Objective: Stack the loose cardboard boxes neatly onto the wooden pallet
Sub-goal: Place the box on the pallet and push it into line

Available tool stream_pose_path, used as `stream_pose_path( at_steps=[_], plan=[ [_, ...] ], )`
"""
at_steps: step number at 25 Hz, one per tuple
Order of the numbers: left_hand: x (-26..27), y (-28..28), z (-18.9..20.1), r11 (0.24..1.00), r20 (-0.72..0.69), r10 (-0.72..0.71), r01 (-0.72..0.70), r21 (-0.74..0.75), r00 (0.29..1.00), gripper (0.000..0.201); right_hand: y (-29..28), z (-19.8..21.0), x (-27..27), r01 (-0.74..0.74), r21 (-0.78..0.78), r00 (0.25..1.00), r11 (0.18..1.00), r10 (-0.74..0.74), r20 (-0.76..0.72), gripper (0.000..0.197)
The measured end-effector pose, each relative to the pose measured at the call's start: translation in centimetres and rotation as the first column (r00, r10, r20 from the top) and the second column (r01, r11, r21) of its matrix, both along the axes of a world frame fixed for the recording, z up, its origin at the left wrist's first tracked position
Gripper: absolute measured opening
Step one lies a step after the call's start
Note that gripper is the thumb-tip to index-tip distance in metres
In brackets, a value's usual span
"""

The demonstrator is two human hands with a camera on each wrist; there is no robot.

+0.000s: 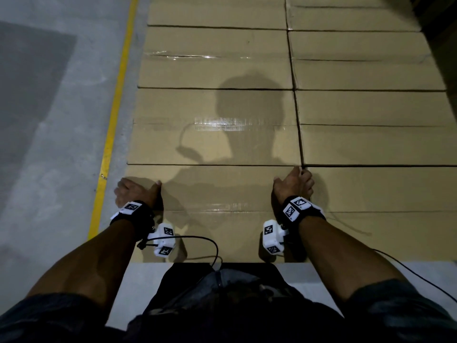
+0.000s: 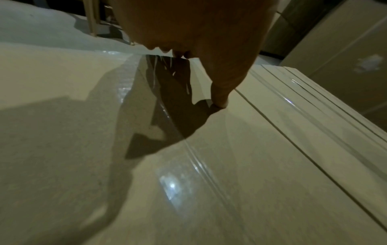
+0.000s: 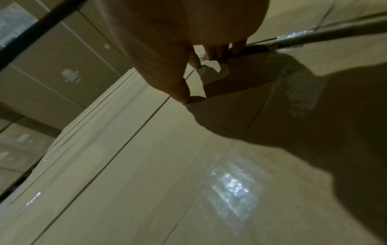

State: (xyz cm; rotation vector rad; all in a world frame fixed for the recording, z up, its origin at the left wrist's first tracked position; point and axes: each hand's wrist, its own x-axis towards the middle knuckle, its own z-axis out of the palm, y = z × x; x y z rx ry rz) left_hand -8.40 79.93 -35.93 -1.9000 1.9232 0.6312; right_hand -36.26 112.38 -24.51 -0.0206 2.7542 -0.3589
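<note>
The nearest cardboard box (image 1: 217, 214) is clamped at its far corners, left hand (image 1: 134, 191) at ten o'clock, right hand (image 1: 294, 185) at two, fingers hooked over the edges, likely to square it against its neighbours.

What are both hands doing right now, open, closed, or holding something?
Left hand: grips the left end of the near box, fingers curled over its edge, thumb on top.
Right hand: grips the same box's right end, fingers hooked into the gap.
</note>
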Motion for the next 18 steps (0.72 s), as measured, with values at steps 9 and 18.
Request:
stream_pose_path(
  at_steps=[9, 18],
  plan=[
    [-8.2, 9.1, 11.0, 0.930, -0.183, -0.367, 0.366, -0.040, 0.912, 0.084, 2.8, 2.8, 1.9, -0.111, -0.060, 0.992, 0.992, 0.114, 0.058, 0.060],
    [-20.1, 23.3, 16.0, 0.473, -0.325, -0.861, 0.849, -0.233, 0.391, 0.056, 13.5, 6.5, 2.3, 0.164, -0.107, 0.986, 0.981, -0.164, 0.001, 0.053]
  ],
)
